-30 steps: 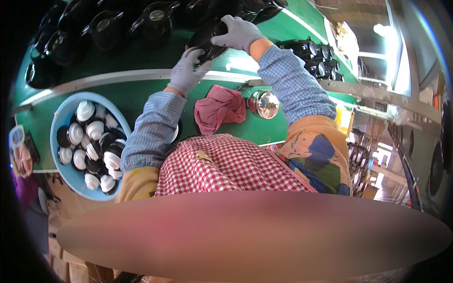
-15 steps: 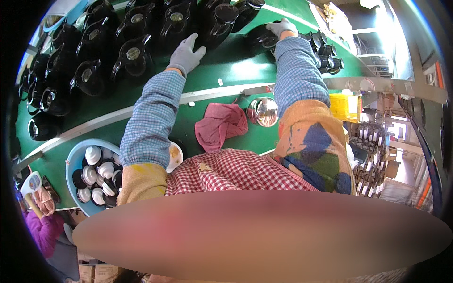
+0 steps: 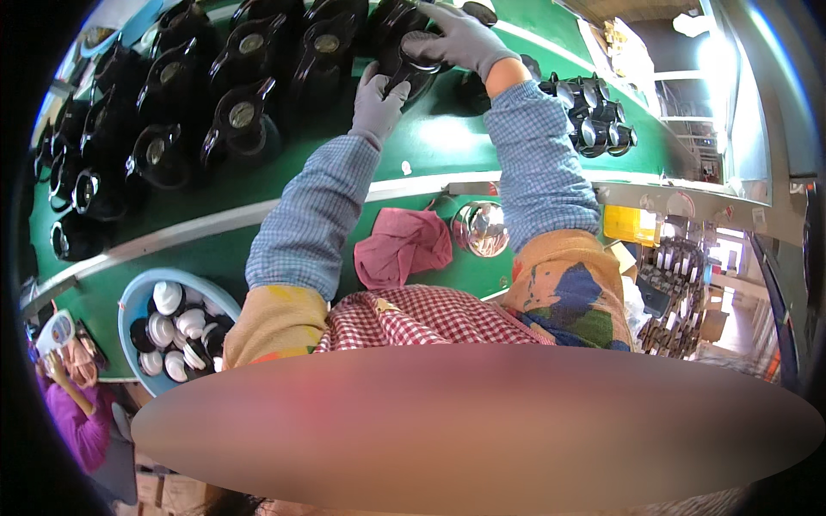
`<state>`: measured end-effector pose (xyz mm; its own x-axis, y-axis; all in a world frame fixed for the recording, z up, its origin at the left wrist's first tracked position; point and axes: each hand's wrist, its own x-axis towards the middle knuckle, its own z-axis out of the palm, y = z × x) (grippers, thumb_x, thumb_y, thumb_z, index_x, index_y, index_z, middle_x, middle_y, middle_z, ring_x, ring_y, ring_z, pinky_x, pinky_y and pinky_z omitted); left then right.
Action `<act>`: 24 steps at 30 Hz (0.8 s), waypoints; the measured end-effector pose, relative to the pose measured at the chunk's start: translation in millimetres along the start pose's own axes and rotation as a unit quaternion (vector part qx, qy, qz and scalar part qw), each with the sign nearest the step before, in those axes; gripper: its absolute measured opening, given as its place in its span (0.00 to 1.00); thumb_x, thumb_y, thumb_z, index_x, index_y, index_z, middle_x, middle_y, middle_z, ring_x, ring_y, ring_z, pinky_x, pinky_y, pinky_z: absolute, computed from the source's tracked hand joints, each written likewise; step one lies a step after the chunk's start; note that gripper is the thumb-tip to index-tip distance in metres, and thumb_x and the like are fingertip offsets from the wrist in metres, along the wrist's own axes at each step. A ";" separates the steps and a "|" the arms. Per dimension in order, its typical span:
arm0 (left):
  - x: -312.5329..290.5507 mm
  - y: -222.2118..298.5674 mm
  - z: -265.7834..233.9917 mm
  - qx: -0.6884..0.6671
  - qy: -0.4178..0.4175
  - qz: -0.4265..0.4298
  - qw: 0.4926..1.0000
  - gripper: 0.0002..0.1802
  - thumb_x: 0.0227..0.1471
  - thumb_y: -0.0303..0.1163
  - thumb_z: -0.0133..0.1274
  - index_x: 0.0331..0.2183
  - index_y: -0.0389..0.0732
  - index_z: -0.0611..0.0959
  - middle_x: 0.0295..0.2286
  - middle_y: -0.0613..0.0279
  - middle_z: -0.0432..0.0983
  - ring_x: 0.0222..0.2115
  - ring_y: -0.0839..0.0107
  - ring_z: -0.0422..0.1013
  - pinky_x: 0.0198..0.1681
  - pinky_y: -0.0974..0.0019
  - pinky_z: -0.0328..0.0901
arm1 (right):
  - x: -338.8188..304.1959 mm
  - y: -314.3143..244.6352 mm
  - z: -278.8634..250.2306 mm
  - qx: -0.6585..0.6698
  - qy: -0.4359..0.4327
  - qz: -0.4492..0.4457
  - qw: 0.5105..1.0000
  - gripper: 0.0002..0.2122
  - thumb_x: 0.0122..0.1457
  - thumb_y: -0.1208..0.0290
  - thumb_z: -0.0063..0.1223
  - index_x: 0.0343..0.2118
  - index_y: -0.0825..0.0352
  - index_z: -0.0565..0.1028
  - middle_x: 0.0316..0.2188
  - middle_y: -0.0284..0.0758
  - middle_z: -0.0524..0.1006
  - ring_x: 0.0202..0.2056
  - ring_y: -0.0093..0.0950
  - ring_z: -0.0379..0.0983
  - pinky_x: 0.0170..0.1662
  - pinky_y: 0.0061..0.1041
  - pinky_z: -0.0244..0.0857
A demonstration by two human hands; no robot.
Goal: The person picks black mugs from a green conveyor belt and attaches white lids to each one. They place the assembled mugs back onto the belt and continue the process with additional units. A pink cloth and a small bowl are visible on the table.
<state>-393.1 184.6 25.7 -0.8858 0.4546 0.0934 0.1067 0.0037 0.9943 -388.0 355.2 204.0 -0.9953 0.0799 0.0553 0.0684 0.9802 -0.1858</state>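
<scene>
Brought right hand (image 3: 465, 39) leftward toward left hand (image 3: 379, 105), apparently grasping black jug (image 3: 416, 74) between both and positioning it beside jugs (image 3: 320, 62) left of the grip, probably needing steady control next.

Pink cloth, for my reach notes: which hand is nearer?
Left. The left hand is beyond the pink cloth, slightly left of its middle; the right hand is farther beyond and to the right.

You can read no text, label, brand, number or sign on anything in view here.
</scene>
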 end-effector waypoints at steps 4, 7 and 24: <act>-59.8 60.3 -64.4 0.060 -0.040 0.019 0.997 0.20 0.57 0.36 0.62 0.40 0.25 0.83 0.60 0.48 0.67 0.56 0.64 0.69 0.55 0.65 0.66 | -36.3 -70.1 -3.2 -0.031 -0.164 -0.013 0.986 0.37 0.57 0.52 0.63 0.69 0.57 0.64 0.64 0.44 0.68 0.62 0.42 0.68 0.67 0.36 0.61; -101.5 61.8 -102.5 0.037 -0.033 0.016 0.999 0.16 0.54 0.33 0.63 0.36 0.27 0.83 0.58 0.44 0.70 0.54 0.62 0.71 0.55 0.64 0.66 | -54.2 -77.6 -2.3 0.101 -0.214 -0.108 0.966 0.41 0.53 0.61 0.70 0.70 0.55 0.61 0.59 0.43 0.68 0.56 0.37 0.71 0.63 0.33 0.67; -167.7 58.5 -149.6 0.111 -0.057 0.060 0.990 0.22 0.51 0.40 0.61 0.35 0.27 0.84 0.56 0.40 0.72 0.53 0.48 0.73 0.57 0.58 0.68 | -124.0 -132.3 35.5 0.060 -0.141 -0.280 0.948 0.42 0.46 0.61 0.73 0.67 0.52 0.66 0.64 0.43 0.65 0.63 0.47 0.64 0.65 0.42 0.63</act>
<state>-305.8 -24.7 75.9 -0.8049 0.5620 0.1907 0.3163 0.1344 0.9391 -276.1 209.2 186.9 -0.8533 -0.5148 -0.0829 -0.4674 0.8257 -0.3158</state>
